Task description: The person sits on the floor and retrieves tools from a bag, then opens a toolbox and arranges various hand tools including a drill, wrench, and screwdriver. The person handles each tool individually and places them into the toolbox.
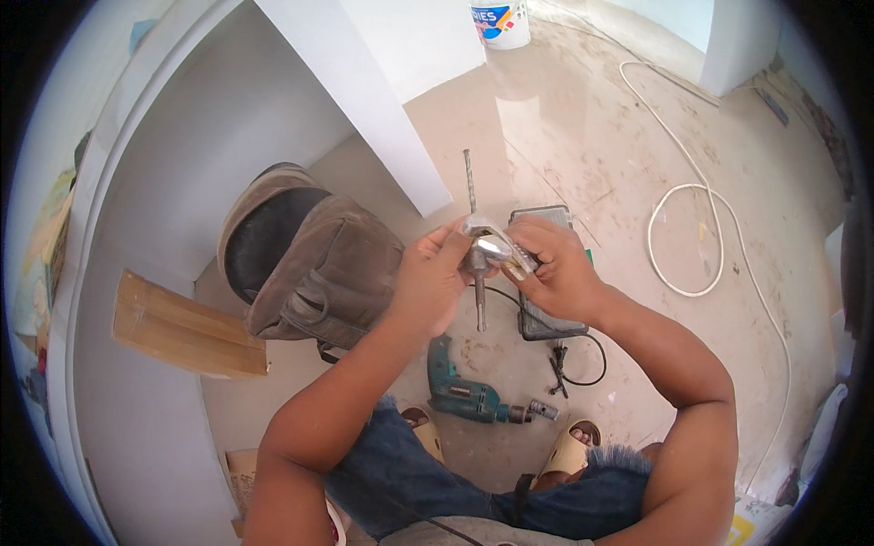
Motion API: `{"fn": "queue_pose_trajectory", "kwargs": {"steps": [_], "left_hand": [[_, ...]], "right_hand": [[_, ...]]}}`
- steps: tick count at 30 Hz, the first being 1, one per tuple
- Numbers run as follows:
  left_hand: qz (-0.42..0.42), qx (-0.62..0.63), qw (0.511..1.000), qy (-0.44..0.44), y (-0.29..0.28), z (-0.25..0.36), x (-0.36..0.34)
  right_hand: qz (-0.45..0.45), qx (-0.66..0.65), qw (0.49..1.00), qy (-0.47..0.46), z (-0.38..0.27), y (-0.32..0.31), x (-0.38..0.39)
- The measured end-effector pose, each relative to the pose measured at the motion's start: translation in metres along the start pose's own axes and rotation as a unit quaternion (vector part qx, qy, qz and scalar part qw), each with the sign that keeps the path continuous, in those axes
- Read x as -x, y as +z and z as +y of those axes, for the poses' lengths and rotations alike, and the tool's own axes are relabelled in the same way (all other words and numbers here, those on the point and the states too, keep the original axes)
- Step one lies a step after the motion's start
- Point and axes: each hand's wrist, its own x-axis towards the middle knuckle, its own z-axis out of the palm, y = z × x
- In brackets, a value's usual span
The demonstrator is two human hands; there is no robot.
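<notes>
Both of my hands meet in front of me around a long drill bit (471, 182) that stands nearly upright, its fluted tip up and its grooved shank (481, 305) down. A shiny metal tool with curved jaws, which looks like an adjustable wrench (492, 247), sits around the middle of the bit. My left hand (428, 278) is closed on the bit's middle part. My right hand (557, 268) grips the wrench's handle; the fingers hide part of it. Below them a teal power drill (464, 396) lies on the floor, with a small metal cylinder (544, 409) by its chuck.
A grey tool case (555, 314) lies under my right hand, a black cord (601, 364) beside it. At left stand a brown backpack (337, 255) and a cardboard piece (187, 328). A white cable (701, 187) loops across the floor at right; a white bucket (503, 25) stands far off.
</notes>
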Motion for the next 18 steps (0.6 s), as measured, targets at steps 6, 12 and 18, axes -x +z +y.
{"fn": "queue_pose_trajectory", "kwargs": {"steps": [6,12,18], "left_hand": [[0.028,-0.399,0.911,0.101,0.004,-0.002,-0.006],[-0.031,-0.200,0.974,0.106,-0.043,-0.019,-0.005],[0.028,-0.379,0.910,0.166,-0.038,-0.030,-0.004]], "right_hand": [[0.070,0.093,0.993,-0.022,0.010,0.012,0.013],[0.026,0.072,0.997,0.020,0.007,0.032,0.005],[0.057,0.097,0.992,0.056,-0.003,0.030,0.016]]}}
